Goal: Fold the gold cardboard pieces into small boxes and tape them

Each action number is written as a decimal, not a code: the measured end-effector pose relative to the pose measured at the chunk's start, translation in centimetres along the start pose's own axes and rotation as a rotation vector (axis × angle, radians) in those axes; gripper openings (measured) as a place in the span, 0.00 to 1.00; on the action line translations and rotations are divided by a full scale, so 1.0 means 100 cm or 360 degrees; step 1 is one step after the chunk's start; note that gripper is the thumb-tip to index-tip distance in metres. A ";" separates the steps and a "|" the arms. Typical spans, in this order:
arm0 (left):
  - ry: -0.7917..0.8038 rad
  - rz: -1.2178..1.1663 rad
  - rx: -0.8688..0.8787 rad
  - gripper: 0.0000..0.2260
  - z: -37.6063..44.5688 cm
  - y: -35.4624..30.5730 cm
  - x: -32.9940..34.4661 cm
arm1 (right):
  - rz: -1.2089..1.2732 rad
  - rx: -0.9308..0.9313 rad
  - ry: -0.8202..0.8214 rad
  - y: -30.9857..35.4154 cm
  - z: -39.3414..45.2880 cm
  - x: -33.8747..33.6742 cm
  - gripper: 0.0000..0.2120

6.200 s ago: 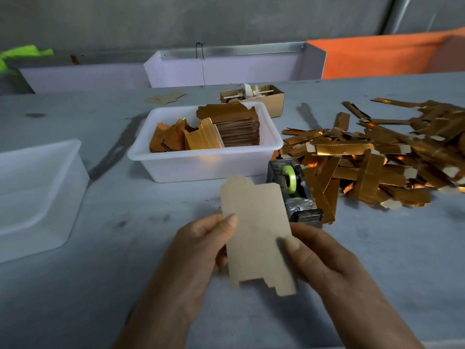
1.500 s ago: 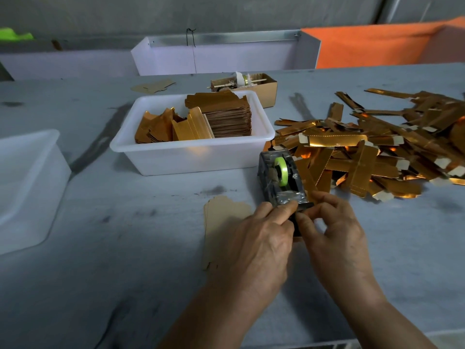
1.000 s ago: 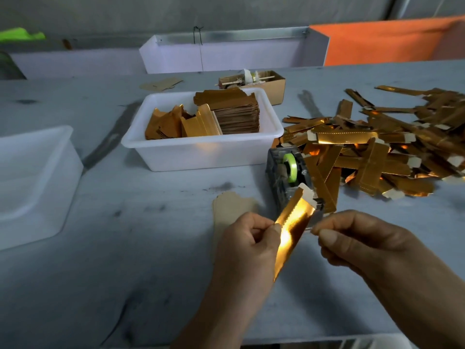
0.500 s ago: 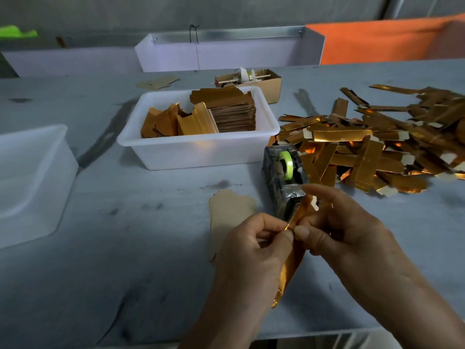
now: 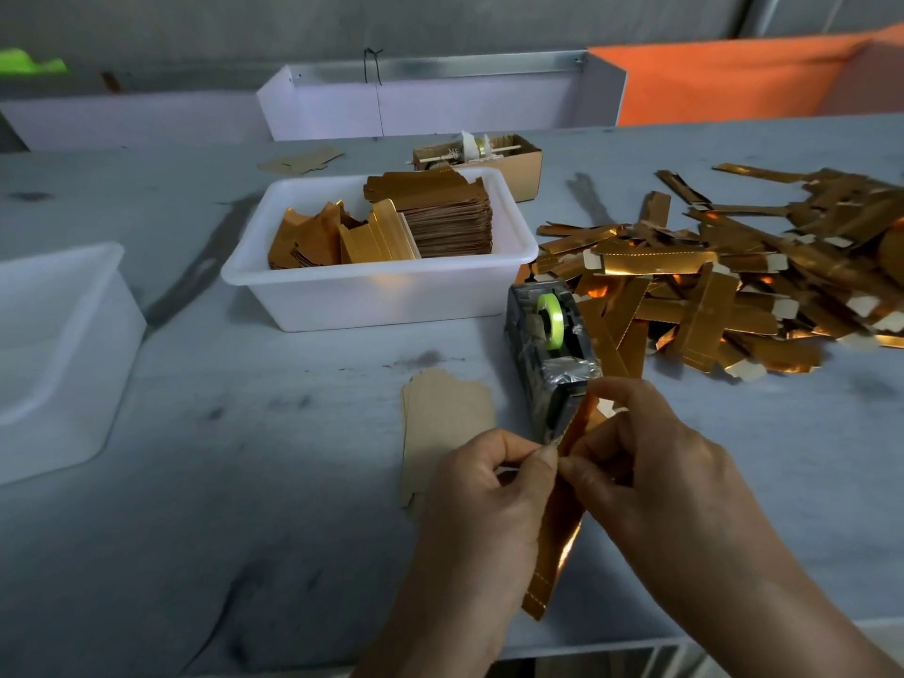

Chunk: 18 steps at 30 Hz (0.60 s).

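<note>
Gold strip (image 5: 557, 530) between both hands

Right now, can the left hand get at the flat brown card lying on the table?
Probably not at once: the left hand pinches the gold strip together with the right hand. The brown card lies uncovered just beside it.
</note>
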<state>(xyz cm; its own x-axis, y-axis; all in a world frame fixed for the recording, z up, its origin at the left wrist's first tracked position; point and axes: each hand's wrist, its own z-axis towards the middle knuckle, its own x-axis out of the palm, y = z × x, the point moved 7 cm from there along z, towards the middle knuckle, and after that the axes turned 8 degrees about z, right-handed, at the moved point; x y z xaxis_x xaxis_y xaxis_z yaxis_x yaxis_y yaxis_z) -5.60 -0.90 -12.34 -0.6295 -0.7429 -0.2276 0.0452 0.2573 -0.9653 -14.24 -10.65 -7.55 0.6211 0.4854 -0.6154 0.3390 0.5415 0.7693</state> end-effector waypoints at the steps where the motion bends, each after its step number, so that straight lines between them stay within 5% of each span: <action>1: -0.0041 0.0007 0.0009 0.07 0.000 0.002 0.001 | -0.0033 -0.0017 -0.0012 0.001 -0.001 0.001 0.23; 5: -0.0274 0.0021 0.0094 0.07 -0.004 0.003 0.003 | -0.0175 -0.0058 -0.0047 0.008 -0.002 0.002 0.17; 11: -0.0655 0.0291 0.0720 0.06 -0.020 -0.024 -0.002 | -0.0008 -0.0007 -0.0074 0.004 0.000 -0.005 0.18; 15: -0.0745 0.0246 0.0780 0.04 -0.021 -0.032 -0.019 | -0.0396 0.0076 0.0026 -0.008 -0.003 0.000 0.17; 18: -0.0709 0.0256 0.0705 0.02 -0.017 -0.036 -0.025 | 0.0196 0.0277 0.0018 -0.029 -0.003 -0.005 0.14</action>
<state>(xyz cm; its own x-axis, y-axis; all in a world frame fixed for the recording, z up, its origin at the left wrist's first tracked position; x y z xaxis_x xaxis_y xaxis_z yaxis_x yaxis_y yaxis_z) -5.49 1.05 -8.11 -0.2105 -0.9261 -0.3131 0.4878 0.1780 -0.8546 -15.73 -12.26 -9.53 0.6579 0.5487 -0.5159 0.3783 0.3515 0.8563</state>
